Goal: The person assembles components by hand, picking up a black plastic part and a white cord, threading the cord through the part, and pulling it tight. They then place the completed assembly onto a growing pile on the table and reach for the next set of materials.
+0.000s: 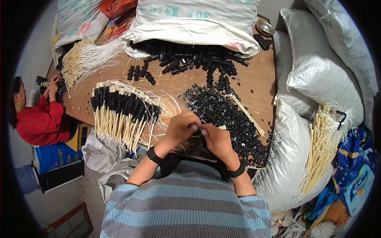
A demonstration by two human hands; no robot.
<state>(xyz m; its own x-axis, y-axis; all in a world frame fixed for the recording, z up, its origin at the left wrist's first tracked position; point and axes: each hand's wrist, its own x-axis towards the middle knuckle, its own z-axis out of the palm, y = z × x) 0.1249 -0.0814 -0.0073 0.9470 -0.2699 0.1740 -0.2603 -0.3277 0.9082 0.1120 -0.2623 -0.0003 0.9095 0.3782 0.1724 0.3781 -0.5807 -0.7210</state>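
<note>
In front of my body, my left hand (182,126) and my right hand (218,141) meet, fingertips pinched together. Whatever lies between them is too small and covered to make out. Under and beyond them spreads a heap of small glossy black pieces (210,106). A pale stick (247,115) rests across the heap's right side. To the left of my left hand lies a row of pale sticks (115,123) with black plastic fittings (125,102) on their far ends and loose white cords (168,104) trailing from them.
A white woven sack (194,29) at the table's far side spills black plastic tubes (178,65). White-corded sticks (79,59) lie at the far left. Stuffed sacks (325,59) and a stick bundle (317,154) line the right. A person in red (41,119) works at the left edge.
</note>
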